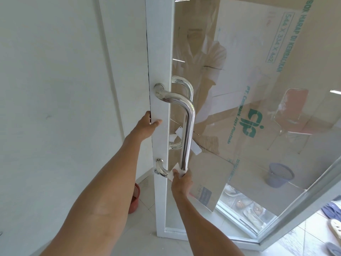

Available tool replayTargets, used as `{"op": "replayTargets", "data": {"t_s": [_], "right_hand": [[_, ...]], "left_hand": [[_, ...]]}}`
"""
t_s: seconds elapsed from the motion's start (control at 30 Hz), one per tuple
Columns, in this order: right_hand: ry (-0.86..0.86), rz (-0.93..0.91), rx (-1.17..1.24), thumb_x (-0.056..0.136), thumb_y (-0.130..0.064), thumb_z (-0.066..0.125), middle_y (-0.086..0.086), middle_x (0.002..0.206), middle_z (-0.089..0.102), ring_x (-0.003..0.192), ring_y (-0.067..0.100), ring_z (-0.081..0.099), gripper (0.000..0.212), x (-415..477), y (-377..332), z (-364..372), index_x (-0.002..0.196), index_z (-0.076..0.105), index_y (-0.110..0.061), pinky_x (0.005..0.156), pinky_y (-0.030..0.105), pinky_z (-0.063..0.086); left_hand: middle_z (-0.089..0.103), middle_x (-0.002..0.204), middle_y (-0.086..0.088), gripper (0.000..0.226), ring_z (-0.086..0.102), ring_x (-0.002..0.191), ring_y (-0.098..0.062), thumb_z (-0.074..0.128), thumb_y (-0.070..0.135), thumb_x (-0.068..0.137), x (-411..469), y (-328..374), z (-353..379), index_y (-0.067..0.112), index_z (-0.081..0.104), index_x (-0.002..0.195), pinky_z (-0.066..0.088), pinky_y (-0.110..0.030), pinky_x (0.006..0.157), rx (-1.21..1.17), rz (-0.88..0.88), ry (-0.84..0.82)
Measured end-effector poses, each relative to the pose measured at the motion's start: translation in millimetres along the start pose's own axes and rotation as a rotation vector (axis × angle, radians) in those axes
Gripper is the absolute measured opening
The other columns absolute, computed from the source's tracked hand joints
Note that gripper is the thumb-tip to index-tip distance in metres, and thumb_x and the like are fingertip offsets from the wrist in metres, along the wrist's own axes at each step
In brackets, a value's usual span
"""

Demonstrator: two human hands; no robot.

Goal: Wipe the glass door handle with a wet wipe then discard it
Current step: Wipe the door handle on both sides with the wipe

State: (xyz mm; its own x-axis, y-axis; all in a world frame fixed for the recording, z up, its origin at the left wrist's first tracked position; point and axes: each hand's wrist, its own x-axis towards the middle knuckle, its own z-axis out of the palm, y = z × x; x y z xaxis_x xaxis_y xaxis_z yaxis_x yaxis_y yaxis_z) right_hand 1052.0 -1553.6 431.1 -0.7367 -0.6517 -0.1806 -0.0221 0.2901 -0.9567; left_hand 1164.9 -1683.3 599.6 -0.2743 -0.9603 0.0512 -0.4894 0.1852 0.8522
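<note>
Fingers (pixel 176 175) of the right hand (pixel 181 182) are pinching a white wet wipe (pixel 175 171) around the bottom bend of the metal door handle (pixel 189 126), clamped on the wipe with the bar inside it. Up and to the left of those fingers, the left hand (pixel 148 124) is gripping the edge of the white door frame (pixel 160 71), thumb lying on the front face and the other fingers wrapped behind the edge and out of sight, so the door is being held steady.

Judging from this, the wiping step is under way and the wipe is sitting at the lowest part of the bar, just beside the lower mount. How much of the bar is already clean is not something I can tell. The next move is probably calling for a firm slide of the wrapped wipe up along the straight bar toward the top bend, keeping the door from swinging, and afterwards carrying the wipe to a bin.

Counting: one wipe, two hands, one handle on this side with a second handle (pixel 182 85) showing through the glass (pixel 258 108). Below and left of the fingers a red basket (pixel 134 198) is standing on the floor; far to the right, behind the glass, a blue basket (pixel 279 175) is sitting.
</note>
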Motion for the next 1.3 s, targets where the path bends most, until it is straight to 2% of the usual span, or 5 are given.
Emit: {"op": "replayTargets", "data": {"t_s": [0.2, 0.4, 0.57, 0.73, 1.3], "right_hand": [[-0.164, 0.308, 0.300, 0.084, -0.012, 0.072, -0.003, 0.080, 0.054, 0.075, 0.034, 0.065, 0.030, -9, -16, -3, 0.077, 0.045, -0.021, 0.043, 0.028, 0.054], [0.027, -0.149, -0.200, 0.078, -0.021, 0.076, 0.011, 0.089, 0.071, 0.076, 0.026, 0.065, 0.029, -20, 7, -21, 0.102, 0.062, -0.011, 0.065, 0.039, 0.056], [0.079, -0.439, -0.208, 0.078, -0.018, 0.079, 0.001, 0.085, 0.059, 0.068, 0.017, 0.054, 0.049, -30, 9, -30, 0.093, 0.033, -0.020, 0.056, 0.028, 0.044], [0.101, -0.714, -0.528, 0.059, 0.002, 0.085, 0.004, 0.084, 0.061, 0.060, 0.018, 0.056, 0.040, -31, 5, -35, 0.087, 0.059, -0.009, 0.046, 0.025, 0.042], [-0.120, -0.838, -0.412, 0.084, -0.024, 0.074, 0.006, 0.085, 0.055, 0.057, 0.019, 0.052, 0.031, -39, 4, -47, 0.087, 0.050, -0.004, 0.045, 0.030, 0.051]], "left_hand": [[0.053, 0.136, -0.004, 0.053, 0.051, 0.123, -0.025, 0.055, 0.040, 0.094, -6, 0, 0, 0.015, 0.038, 0.137, 0.041, -0.047, 0.106, 0.014, 0.006, 0.004], [0.053, 0.135, -0.005, 0.052, 0.052, 0.122, -0.025, 0.055, 0.039, 0.094, -12, 2, -1, 0.014, 0.038, 0.136, 0.041, -0.047, 0.106, -0.003, 0.003, 0.011], [0.052, 0.136, -0.006, 0.053, 0.051, 0.123, -0.026, 0.055, 0.038, 0.094, -17, 3, 0, 0.014, 0.037, 0.138, 0.041, -0.046, 0.106, 0.005, 0.008, 0.013], [0.053, 0.135, -0.006, 0.053, 0.051, 0.123, -0.026, 0.055, 0.038, 0.094, -22, 4, 0, 0.013, 0.038, 0.137, 0.041, -0.045, 0.106, -0.003, 0.006, 0.021], [0.052, 0.136, -0.007, 0.053, 0.050, 0.124, -0.027, 0.055, 0.037, 0.095, -40, 9, 0, 0.012, 0.038, 0.138, 0.040, -0.045, 0.106, 0.003, -0.004, 0.044]]}}
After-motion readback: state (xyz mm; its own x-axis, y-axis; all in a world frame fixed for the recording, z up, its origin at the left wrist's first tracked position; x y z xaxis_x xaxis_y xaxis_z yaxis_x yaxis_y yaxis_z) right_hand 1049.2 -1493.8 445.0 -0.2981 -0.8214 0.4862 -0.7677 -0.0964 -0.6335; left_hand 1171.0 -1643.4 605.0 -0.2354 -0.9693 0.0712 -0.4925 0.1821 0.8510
